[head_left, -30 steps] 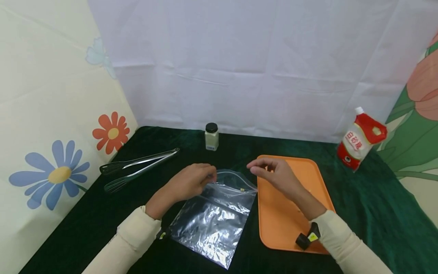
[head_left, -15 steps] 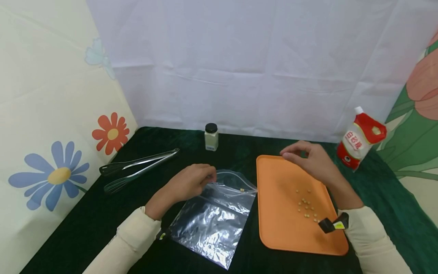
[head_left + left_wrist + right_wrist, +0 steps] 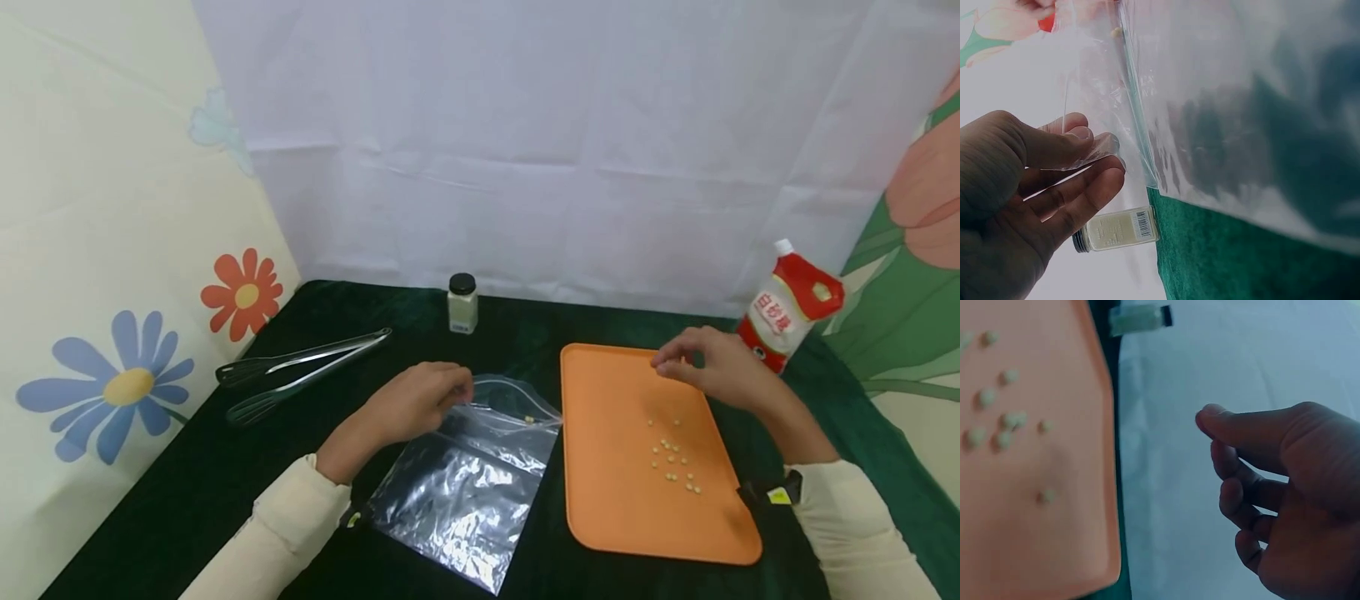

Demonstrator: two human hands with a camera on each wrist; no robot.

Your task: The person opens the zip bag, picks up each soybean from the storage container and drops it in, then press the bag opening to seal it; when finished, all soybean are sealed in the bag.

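L hand pinches 1 bag, R hand loosely curled nr 1 tray w/ approx. 14 balls.

The right hand has moved rightward across the orange tray, baring pale pellets.

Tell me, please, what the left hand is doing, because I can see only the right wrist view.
Observer: The left hand pinches the upper edge of a clear zip bag.
Operator: Thank you. On which side of the orange tray is this bag?
Observer: In the head view it is left of the tray, its upper right corner close to the tray's edge; I cannot tell if they touch.
Operator: And is there some object behind the right hand?
Observer: Yes, a red and white pouch; in the head view the hand covers a part of it.
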